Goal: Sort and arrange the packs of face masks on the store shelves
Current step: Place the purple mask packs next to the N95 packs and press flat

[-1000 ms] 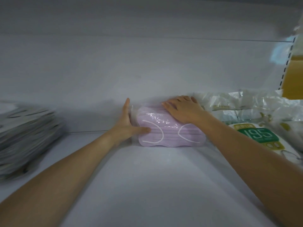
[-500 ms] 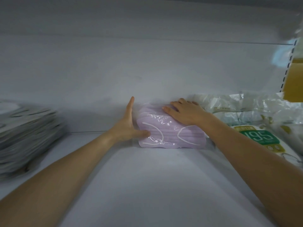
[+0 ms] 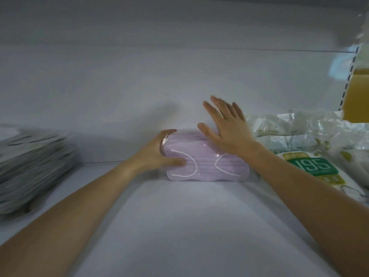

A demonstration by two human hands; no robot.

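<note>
Lilac mask pack (image 3: 207, 164): it lay on the shelf (image 3: 179, 226) close to the back wall (image 3: 139, 92), between my two hands. Its long axis ran across my reach, from one hand to the other.
Left hand (image 3: 157, 154): it gripped the end of the pack nearest it, with the fingers curled over the top corner and the thumb pressed on the front face.
Right hand (image 3: 227, 132): it was wide and held nothing, fingers spread and pointing up the wall, over the pack's far end. I could not tell whether its heel touched the film.
Nearer hand: the left, already on the pack, so I judged any squaring-up would fall to it.
Green-labelled packs (image 3: 311, 166): they were piled just outward of my right wrist, near the lilac pack's end.
Grey stack (image 3: 34, 162): it sat well outward of my left forearm and was blurred.
Risk: a sideways push toward the right hand looked likely to crowd the green-labelled packs.
</note>
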